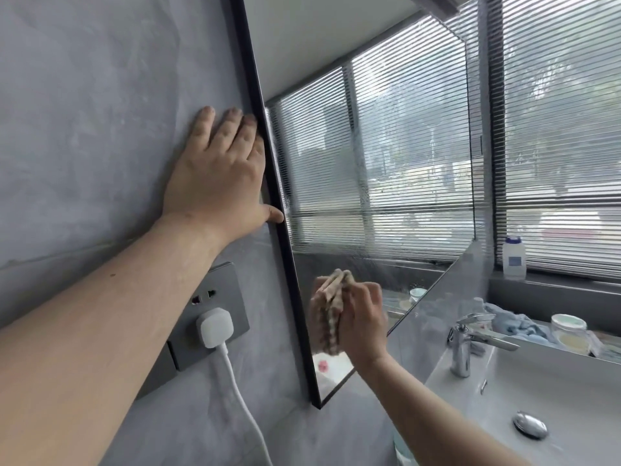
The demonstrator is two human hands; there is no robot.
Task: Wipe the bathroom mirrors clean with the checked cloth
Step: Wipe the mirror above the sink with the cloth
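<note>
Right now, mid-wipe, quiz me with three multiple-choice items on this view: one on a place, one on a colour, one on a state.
1. Where does the left hand rest?
A. on the tap
B. flat on the grey wall beside the mirror frame
C. in the basin

2. What colour is the plug in the wall socket?
A. white
B. black
C. red

3. What is the right hand doing?
A. hanging idle, holding nothing
B. turning the tap
C. holding the bunched checked cloth against the lower mirror glass

Answers: 1 B, its straight fingers lie on the wall with the thumb at the black frame. 2 A, plug and cable are both white. 3 C, its fingers curl round the cloth at the glass.
</note>
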